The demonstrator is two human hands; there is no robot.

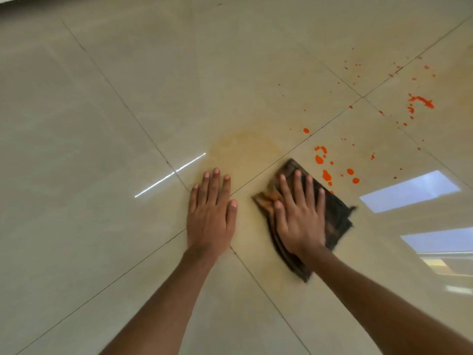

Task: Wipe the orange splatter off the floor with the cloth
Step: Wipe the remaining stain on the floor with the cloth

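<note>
A dark folded cloth (335,216), stained orange at its left edge, lies flat on the beige tiled floor (128,111). My right hand (298,213) presses down on it with straight, spread fingers. My left hand (211,208) rests flat on the bare tile to the left of the cloth, fingers straight. Orange splatter drops (326,175) sit just beyond the cloth's far right edge. A larger orange blotch (421,101) and many fine specks lie farther off to the right. A faint yellowish smear (245,147) marks the tile ahead of my hands.
Dark grout lines (122,103) cross the glossy tiles. Bright window reflections (409,190) show on the floor at the right, and a thin light streak (170,175) at the left. A pale wall base (15,3) runs along the top left corner.
</note>
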